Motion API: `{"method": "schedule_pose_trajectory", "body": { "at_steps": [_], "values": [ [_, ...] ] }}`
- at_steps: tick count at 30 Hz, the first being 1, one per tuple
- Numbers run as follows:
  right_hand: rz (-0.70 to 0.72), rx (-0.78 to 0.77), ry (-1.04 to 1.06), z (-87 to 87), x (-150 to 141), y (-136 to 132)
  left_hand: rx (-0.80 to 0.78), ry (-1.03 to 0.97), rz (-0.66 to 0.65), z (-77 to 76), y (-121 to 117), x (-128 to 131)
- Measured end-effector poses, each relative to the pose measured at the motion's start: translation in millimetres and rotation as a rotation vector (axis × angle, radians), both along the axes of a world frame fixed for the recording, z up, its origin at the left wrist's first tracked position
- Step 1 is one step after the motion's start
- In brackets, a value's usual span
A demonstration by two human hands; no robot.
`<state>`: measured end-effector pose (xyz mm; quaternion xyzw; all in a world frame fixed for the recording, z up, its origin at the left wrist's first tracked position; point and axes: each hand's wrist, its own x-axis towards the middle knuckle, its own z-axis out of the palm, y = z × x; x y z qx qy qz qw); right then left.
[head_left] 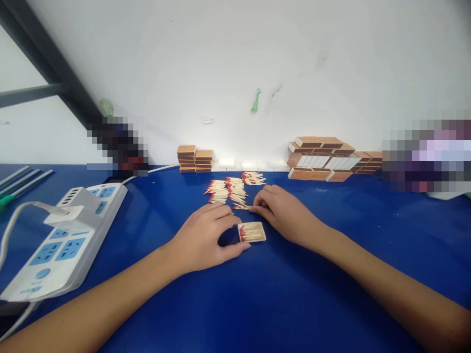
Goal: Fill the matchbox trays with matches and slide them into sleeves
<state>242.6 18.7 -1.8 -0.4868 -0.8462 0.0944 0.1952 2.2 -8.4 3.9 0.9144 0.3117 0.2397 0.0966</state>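
My left hand [206,238] curves around a small white matchbox tray [263,233], with the thumb at its near side and fingers at its far left. Inside the tray lie red-tipped matches [250,231], heads toward the left. Just beyond it, my right hand [281,211] pinches the ends of several matches [240,207] on the blue table. Behind my hands are piles of loose matches [235,189], with another heap [253,177] farther back. My right hand's curled fingers partly hide what they grip.
Brown matchboxes are stacked by the wall at left [195,159] and right [320,159]. White trays [250,165] stand between them. A white power strip [81,245] with a plugged-in adapter and cable occupies the left of the blue table [235,304].
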Motion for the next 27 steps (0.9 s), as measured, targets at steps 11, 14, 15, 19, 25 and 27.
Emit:
{"method": "schedule_pose_trajectory", "body": {
  "at_steps": [11, 14, 15, 19, 25, 27],
  "values": [
    [0.17, -0.096, 0.091, 23.3, 3.0, -29.8, -0.002, -0.011, 0.042, -1.3, 1.2, -1.3],
    [0.168, -0.041, 0.1, 20.0, -1.8, -29.0, -0.003, -0.001, 0.034, -1.2, 1.9, -1.4],
    [0.15, 0.003, 0.114, 17.4, -1.0, -24.8, 0.0, 0.002, 0.033, -1.2, 2.2, -1.2],
    [0.134, 0.113, 0.11, 5.1, 7.4, -0.2, 0.01, 0.014, 0.006, -1.6, 1.4, -1.0],
    [0.144, 0.006, 0.094, 0.1, 7.2, 10.1, 0.012, 0.019, -0.007, -1.5, -0.1, -1.9],
    [0.121, -0.017, 0.072, 0.5, 7.2, 7.9, 0.01, 0.021, -0.004, -1.5, 0.8, -2.3]
  ]
}}
